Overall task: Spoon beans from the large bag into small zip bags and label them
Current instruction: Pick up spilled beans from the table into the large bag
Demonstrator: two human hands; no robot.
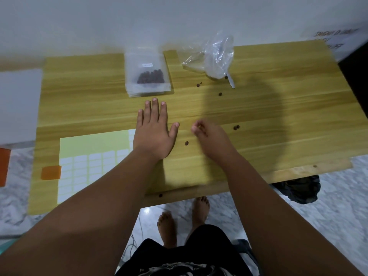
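Mid-table, left hand (153, 134) lies flat on the wooden table (278, 116), palm down, fingers straight and spread, holding nothing. Right hand (209, 138) is just beside it, toward the right edge, fingers curled in with thumb against fingertips. Can't tell whether anything is pinched between them.

Small zip bag (148, 74) sits near the far edge, left of centre, on top of a stack of empty bags (147, 92). It has dark beans (151, 76) in it and a white label (147, 65) on its face.

Large bag (215, 58) is at the far edge, right of the small one, crumpled, clear, looks nearly empty. A white strip (231, 81) sticks out of it toward the near edge; too blurred to identify.

Loose beans are scattered on the table: near the large bag (220, 94), right of the right hand (236, 127), between the hands (186, 143).

Label sheet (89, 162) lies at the near-left corner, partly under the left forearm, with an orange tab (51, 172) at its left side.
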